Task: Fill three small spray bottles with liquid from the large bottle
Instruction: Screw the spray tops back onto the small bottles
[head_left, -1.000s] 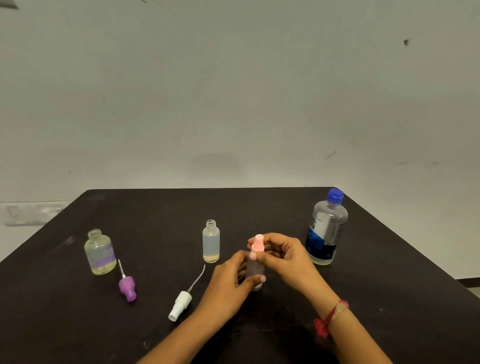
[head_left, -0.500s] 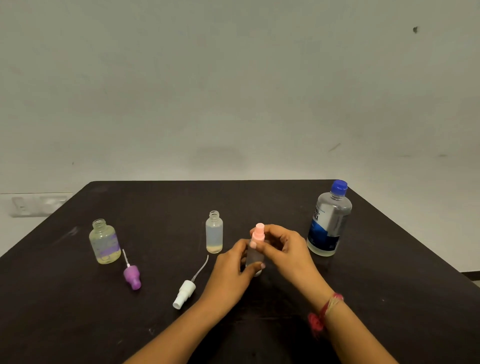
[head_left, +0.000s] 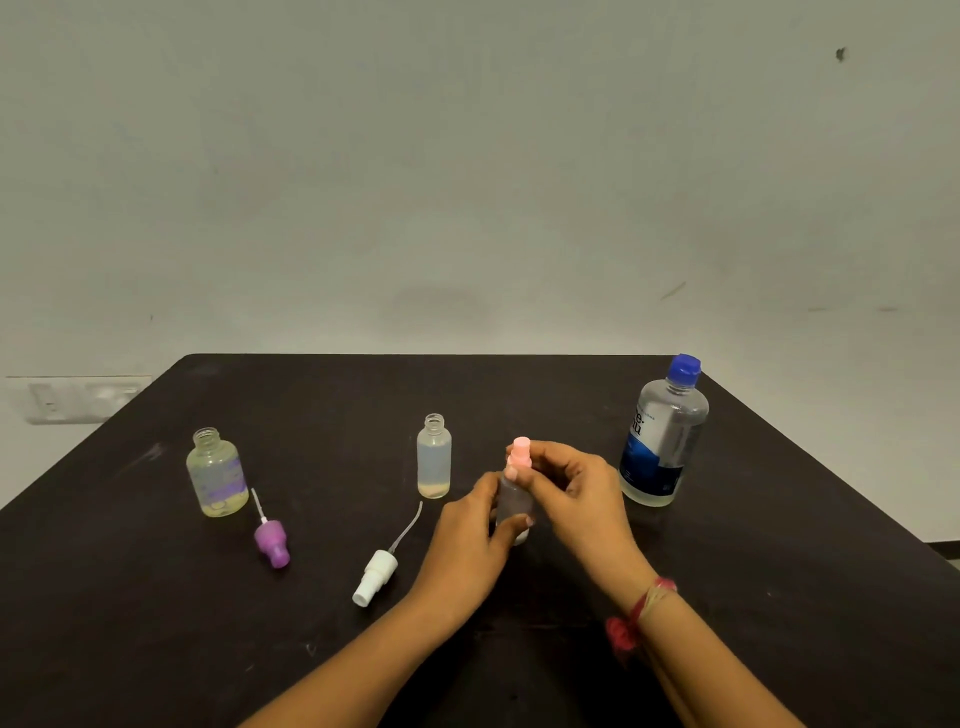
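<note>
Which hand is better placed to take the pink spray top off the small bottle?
Right. Its fingers already pinch the pink spray top, while the left hand grips the small bottle body to steady it.

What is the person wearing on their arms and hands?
Both forearms are bare, with no sleeves or gloves in view. The right hand has a red and tan thread band tied round its wrist, with a red tuft hanging from it. The left hand and its wrist show nothing worn.
</note>
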